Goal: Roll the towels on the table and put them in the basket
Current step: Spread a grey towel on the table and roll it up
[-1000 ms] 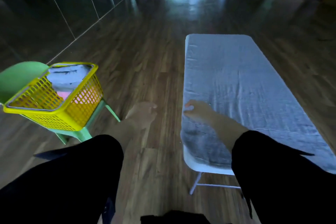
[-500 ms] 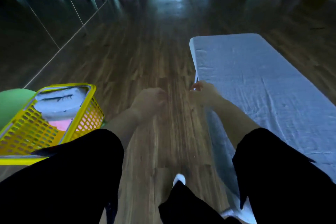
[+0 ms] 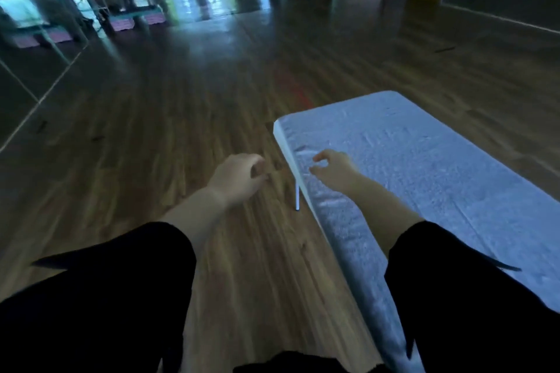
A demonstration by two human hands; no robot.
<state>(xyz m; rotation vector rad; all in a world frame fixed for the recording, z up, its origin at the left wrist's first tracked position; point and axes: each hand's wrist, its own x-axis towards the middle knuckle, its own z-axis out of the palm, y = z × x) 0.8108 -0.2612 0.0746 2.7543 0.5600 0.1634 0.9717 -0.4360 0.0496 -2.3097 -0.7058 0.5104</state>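
Towel [image 3: 424, 166] lies spread flat over the bench [image 3: 280, 138], covering the top, its L edge draped down the side. R hand [image 3: 333, 169] hovers just above the towel near that edge, fingers loosely bent, thumb & forefinger apart, gripping nothing. L hand [image 3: 238, 179] is in the air over the wood floor [image 3: 151, 130], beside the bench, fingers curled in, empty. Vs 0.5 s ago: basket no longer in view at L; R hand now further in over the towel, not at its edge; L hand's curl unchanged.
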